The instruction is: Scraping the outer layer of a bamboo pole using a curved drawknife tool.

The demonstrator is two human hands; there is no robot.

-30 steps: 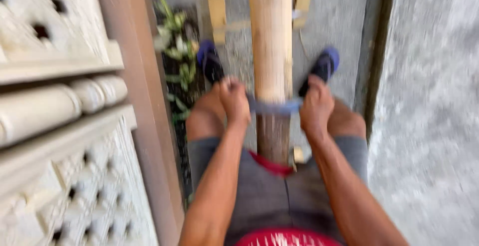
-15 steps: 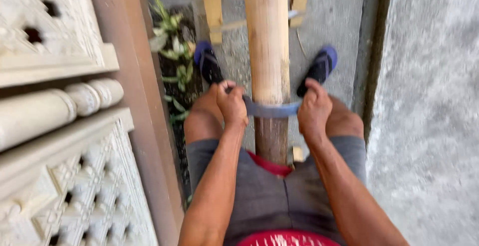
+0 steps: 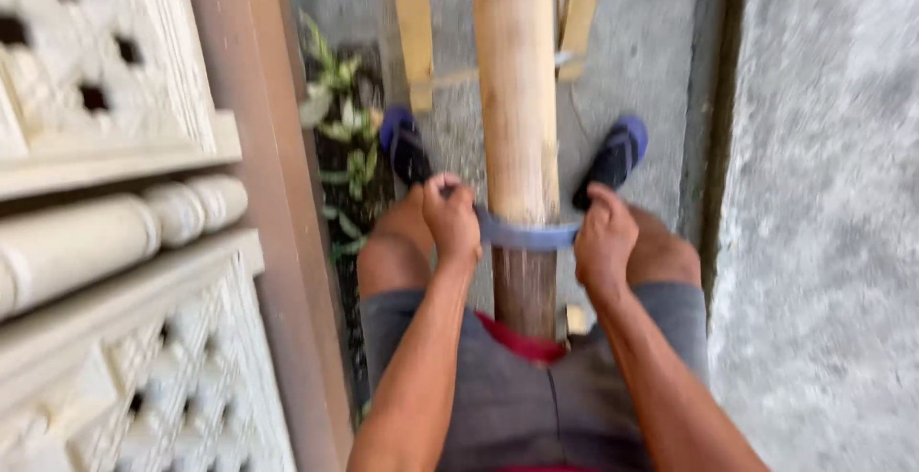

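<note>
A thick bamboo pole (image 3: 515, 89) runs away from me between my knees; its far part is pale and peeled, the near part (image 3: 524, 290) is dark brown. Across the pole, at the line between pale and dark, lies a curved metal blade (image 3: 526, 236). My left hand (image 3: 450, 218) grips the blade's left end and my right hand (image 3: 603, 242) grips its right end. Both fists are closed tight beside the pole. My feet in blue sandals (image 3: 402, 142) rest on the concrete floor on either side.
A carved pale stone wall (image 3: 115, 242) and a brown wooden post (image 3: 258, 194) stand close on the left. Green plants (image 3: 340, 123) grow by the post. Wooden slats (image 3: 414, 22) prop the pole ahead. A rough grey wall (image 3: 823, 213) rises on the right.
The view has steadied and shifted slightly. Both hands and the blade sit a little nearer to me on the pole; the grip is unchanged.
</note>
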